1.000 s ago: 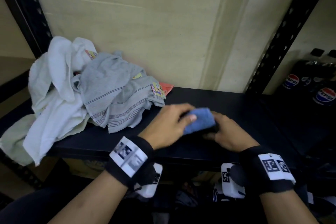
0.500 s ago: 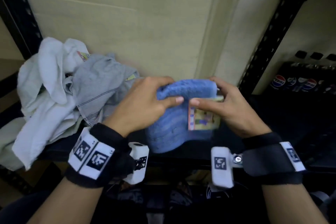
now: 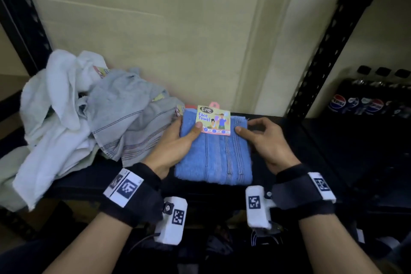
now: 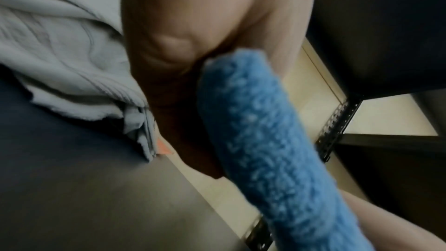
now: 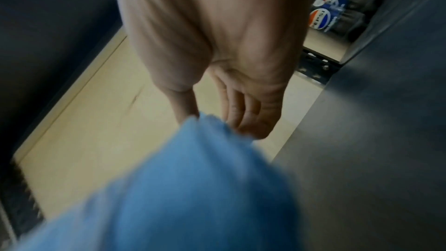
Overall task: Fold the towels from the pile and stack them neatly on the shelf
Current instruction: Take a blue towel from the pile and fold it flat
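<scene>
A blue face towel [image 3: 213,155], folded into a flat rectangle with its paper label [image 3: 213,120] on top, lies at the middle of the dark shelf [image 3: 311,153]. My left hand [image 3: 189,131] grips its left edge, thumb on top and fingers underneath. My right hand [image 3: 246,125] pinches the far right corner, thumb on the cloth. The left wrist view shows the towel's thick folded edge [image 4: 265,150] against my palm. In the right wrist view my fingers [image 5: 243,114] close on the blurred blue cloth [image 5: 181,188].
A loose pile sits on the shelf's left: a white towel [image 3: 51,118] hanging over the front edge and a grey striped towel [image 3: 124,122] touching my left hand. Black perforated uprights [image 3: 322,51] flank the bay. Pepsi bottles [image 3: 367,102] stand at the right.
The blue towel went from a small bundle under both hands to lifted between them, and now lies lower as a flat rectangle with the label up. Both hands moved apart to its edges.
</scene>
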